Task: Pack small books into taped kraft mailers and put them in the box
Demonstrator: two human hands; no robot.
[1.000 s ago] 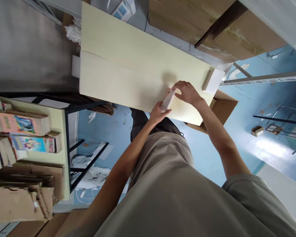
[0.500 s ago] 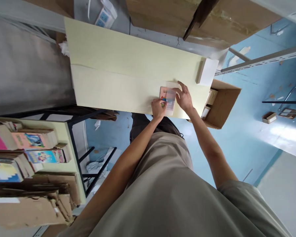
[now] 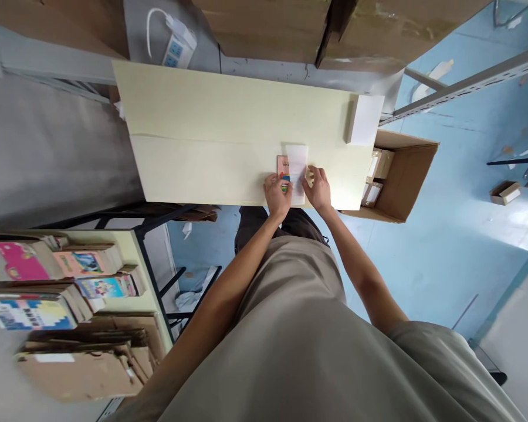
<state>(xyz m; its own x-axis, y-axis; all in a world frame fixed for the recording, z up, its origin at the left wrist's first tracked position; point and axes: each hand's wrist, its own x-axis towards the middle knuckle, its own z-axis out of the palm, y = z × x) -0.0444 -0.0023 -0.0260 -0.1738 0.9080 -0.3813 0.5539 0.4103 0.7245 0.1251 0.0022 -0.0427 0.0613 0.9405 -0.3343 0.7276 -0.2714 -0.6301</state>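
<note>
A small book (image 3: 282, 166) with a pinkish-orange cover and a colourful picture lies on the pale table board (image 3: 211, 170) near its front edge. Over the book's right part is a whitish, translucent sheet (image 3: 297, 167), reaching past the book's top edge. My left hand (image 3: 278, 195) is bent over the lower left of the book, its thumb against the sheet's left side. At the sheet's right edge, my right hand (image 3: 318, 187) has its fingers curled and its thumb close to the edge; the exact grip is hard to see.
A white stack (image 3: 367, 120) stands at the board's right end. Beside it, an open cardboard box (image 3: 407, 176) holds smaller boxes. Large cartons (image 3: 264, 29) and a power strip (image 3: 176, 50) line the back. At lower left, a shelf carries books (image 3: 88, 261) and flattened cardboard (image 3: 83, 369).
The translucent sheet now looks whiter and narrower over the book's right part. My right hand has come down from above the book's right side to the sheet's edge. The camera view has shifted.
</note>
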